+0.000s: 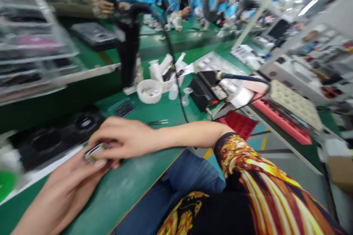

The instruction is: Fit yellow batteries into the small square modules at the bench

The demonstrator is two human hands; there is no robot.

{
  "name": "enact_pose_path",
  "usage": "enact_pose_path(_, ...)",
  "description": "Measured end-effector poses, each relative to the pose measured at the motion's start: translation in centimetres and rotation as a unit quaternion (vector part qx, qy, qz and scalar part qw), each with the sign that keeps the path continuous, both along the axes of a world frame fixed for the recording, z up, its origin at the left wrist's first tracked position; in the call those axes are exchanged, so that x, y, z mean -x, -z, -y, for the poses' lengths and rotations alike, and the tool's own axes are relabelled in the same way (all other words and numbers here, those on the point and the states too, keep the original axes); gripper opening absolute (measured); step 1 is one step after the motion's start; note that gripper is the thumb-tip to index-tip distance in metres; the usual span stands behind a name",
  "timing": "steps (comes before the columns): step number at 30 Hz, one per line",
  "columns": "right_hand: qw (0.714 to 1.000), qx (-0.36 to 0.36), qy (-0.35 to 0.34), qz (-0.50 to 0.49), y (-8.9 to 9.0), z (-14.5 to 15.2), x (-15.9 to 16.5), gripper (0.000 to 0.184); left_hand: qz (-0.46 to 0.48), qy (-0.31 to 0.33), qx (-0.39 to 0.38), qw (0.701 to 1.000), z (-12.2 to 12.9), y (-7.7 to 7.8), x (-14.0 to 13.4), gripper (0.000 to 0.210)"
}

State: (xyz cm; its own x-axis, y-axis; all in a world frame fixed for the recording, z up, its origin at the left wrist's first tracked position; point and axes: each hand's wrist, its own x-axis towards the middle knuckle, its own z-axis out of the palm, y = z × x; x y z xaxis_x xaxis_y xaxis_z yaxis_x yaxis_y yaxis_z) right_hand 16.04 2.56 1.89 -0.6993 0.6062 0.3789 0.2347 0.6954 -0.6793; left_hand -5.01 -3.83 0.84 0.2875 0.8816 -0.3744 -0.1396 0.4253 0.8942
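A small rectangular part [95, 152], silver-edged with a yellowish face, sits between my two hands just above the green bench. My left hand [79, 172] comes from the lower left and closes on it, thumb along its lower side. From the right, my right hand [127, 137] curls over the same part with fingers bent against it. Its far side is covered by my fingers, and blur keeps me from telling its exact kind. Behind my hands lies a black fixture [59, 134] with round recesses. A pair of tweezers [157, 122] rests beyond my right wrist.
A white round dish [149, 91] of small parts stands near a small bottle [173, 91] and a black box with a red light [205, 91]. A cable [176, 77] hangs across the bench. Clear stacked trays [27, 44] stand left; a red tray [241, 123] lies right. People in blue work opposite.
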Motion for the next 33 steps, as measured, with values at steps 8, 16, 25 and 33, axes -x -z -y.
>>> enact_pose_path(8, 0.993, 0.003, 0.059, -0.1, 1.4, 0.3, 0.4, 0.013, 0.109, -0.008, -0.025, 0.994, -0.6, -0.4, -1.1, 0.027)
enact_pose_path(16, 0.992, 0.046, 0.094, -0.074, 1.0, 0.1, 0.5, 0.013, 0.159, -0.044, -0.025, 0.986, -0.6, -0.5, -1.1, 0.016)
enact_pose_path(25, 0.982, 0.164, 0.083, -0.041, 0.4, -0.1, 0.4, 0.025, 0.105, -0.052, -0.058, 0.991, -0.2, -0.3, -1.4, 0.031)
enact_pose_path(33, 0.944, 0.325, -0.045, -0.024, -0.7, 0.6, 0.5, 0.044, 0.049, -0.03, -0.054, 0.997, 1.0, -0.2, -0.4, 0.027)
